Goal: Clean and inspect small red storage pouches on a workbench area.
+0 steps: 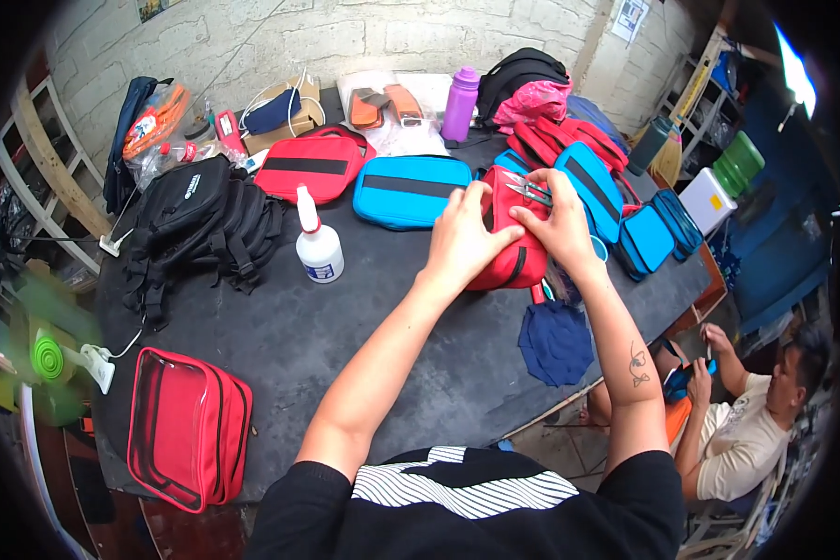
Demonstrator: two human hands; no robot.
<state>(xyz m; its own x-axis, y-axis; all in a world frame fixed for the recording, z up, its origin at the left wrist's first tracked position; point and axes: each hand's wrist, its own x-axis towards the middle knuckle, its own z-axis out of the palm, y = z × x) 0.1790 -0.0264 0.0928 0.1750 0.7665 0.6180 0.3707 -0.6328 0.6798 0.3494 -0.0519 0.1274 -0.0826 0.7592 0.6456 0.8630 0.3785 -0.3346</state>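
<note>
Over on the far left, a green fan [47, 357] looks blurry at the edge of the black table [392, 355]. Next to it, near the table's front corner, is a red case [191, 429] with a see-through side. Farther back sits a lumpy black backpack [191, 210] with straps hanging down. Then comes a flat red pouch [299, 187] with a black stripe, and in front of it a white spray bottle [319, 252] stands up. Beside the red pouch lies a blue pouch [411, 187], and a tall purple bottle [460, 107] stands behind it.

Now come the two hands. The left hand [462, 233] is closed on the left side of a red bag [518, 269] with a black zipper. That bag is held up over the right part of the table, between both hands. The right hand [565, 224] has small snips [527, 189] tucked in its bent fingers, and its thumb presses on the bag. Below the bag, a dark blue cloth [555, 345] lies near the table edge. Past the right hand, more blue cases [646, 240] sit close together. On the far right, another person [737, 448] sits low, holding something blue.
</note>
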